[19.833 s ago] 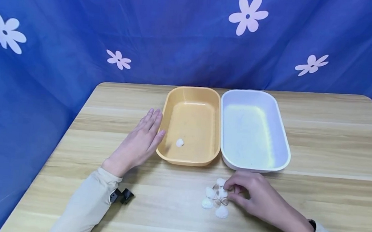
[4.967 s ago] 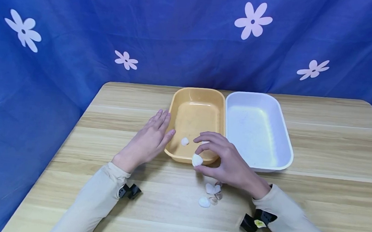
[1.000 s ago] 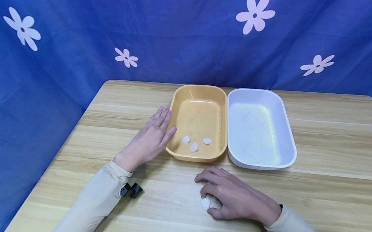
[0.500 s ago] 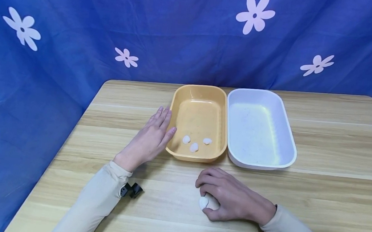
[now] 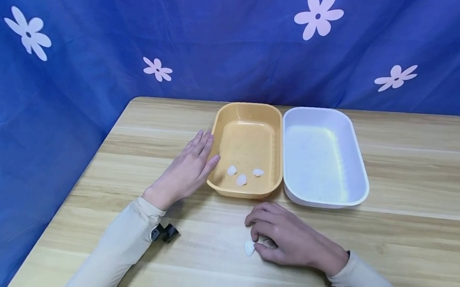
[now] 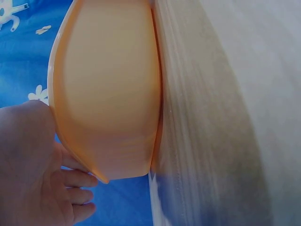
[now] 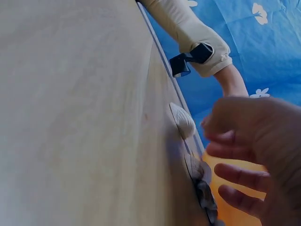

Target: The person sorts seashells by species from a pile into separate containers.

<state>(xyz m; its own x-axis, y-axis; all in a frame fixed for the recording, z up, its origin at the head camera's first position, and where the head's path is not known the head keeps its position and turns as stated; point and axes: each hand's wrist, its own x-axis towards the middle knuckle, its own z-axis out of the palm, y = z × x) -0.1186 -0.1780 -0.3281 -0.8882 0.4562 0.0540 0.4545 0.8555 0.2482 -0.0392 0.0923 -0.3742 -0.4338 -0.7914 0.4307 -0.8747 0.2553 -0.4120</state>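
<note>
A ribbed white seashell (image 5: 249,247) is positioned on the bench (image 5: 192,266), just beside the thumb of the right hand (image 5: 293,236); that grip is released. Darker shells (image 7: 201,170), mostly covered in the head view, are revealed by the right wrist view. Three white shells (image 5: 241,180), shown only from the head, are contained in the orange tray's (image 5: 250,138) near part. Its left rim is touched by the left hand (image 5: 185,169), grip released.
</note>
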